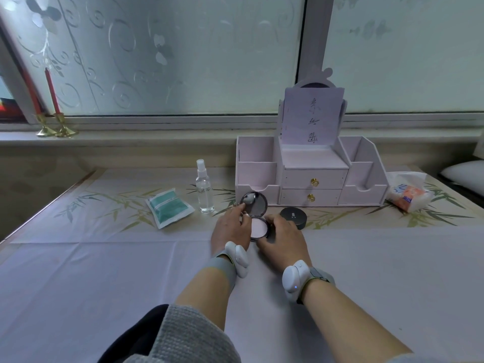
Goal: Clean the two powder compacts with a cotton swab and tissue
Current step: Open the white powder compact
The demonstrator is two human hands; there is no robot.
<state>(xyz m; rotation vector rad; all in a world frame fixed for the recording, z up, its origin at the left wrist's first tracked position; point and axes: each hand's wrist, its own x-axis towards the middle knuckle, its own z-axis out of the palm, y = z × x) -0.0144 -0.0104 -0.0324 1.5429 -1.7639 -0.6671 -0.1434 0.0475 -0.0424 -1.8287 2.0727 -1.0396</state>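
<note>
An open round powder compact (pixel 258 226) lies on the table, its mirrored lid (pixel 254 203) raised and its pale pink powder pan facing up. My left hand (pixel 230 226) holds its left side, fingertips at the lid's edge. My right hand (pixel 284 238) grips the base from the right. A second compact (pixel 293 217), black and closed, sits just behind my right hand. A green-and-white packet (pixel 169 207) lies to the left; whether it holds cotton swabs is unclear. A tissue pack (pixel 408 196) rests at the far right.
A clear spray bottle (pixel 204 188) stands behind my left hand. A white drawer organiser (pixel 309 176) with a paper note fills the back of the table. Two red candles in brass holders (pixel 56 113) stand on the windowsill. A pale cloth (pixel 104 271) covers the near table.
</note>
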